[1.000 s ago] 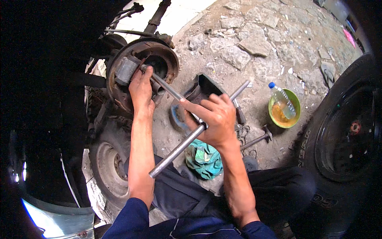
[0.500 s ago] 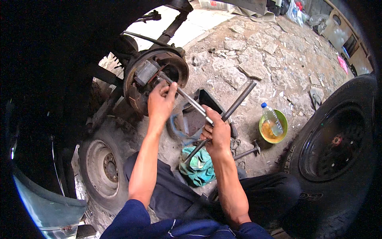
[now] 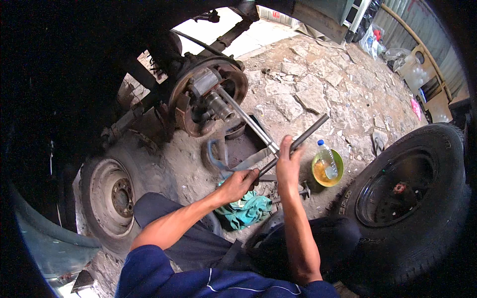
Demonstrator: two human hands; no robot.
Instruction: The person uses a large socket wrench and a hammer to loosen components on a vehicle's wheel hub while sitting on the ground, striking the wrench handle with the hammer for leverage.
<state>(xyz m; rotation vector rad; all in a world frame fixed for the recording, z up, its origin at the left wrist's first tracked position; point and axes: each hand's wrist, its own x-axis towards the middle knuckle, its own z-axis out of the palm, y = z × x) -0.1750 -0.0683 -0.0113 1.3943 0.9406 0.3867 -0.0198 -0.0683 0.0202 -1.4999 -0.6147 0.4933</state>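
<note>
A long metal socket wrench shaft (image 3: 250, 123) slants from the brake assembly (image 3: 183, 107), its far end against the block above the bare spindle (image 3: 220, 107). A dark steel bar (image 3: 312, 128) crosses its near end like a T-handle. My left hand (image 3: 237, 186) is closed round the bar's lower left part. At the joint of shaft and bar, my right hand (image 3: 287, 166) grips the bar, its thumb pointing up and its fingertips slightly blurred. Below my hands lies a green cloth (image 3: 248, 211), next to a hammer (image 3: 305, 190).
An open dark container (image 3: 243, 146) sits below the wrench. To the right stand a green bowl (image 3: 335, 180) with a clear bottle (image 3: 326, 159) in it and a large black tyre (image 3: 357, 198). Another wheel (image 3: 110, 191) lies at left. Broken paving stones (image 3: 313, 92) cover the ground beyond.
My left hand has left the spindle area and now holds the bar's lower left part. My right hand has shifted slightly right. The view has moved, and the spindle now shows uncovered.
</note>
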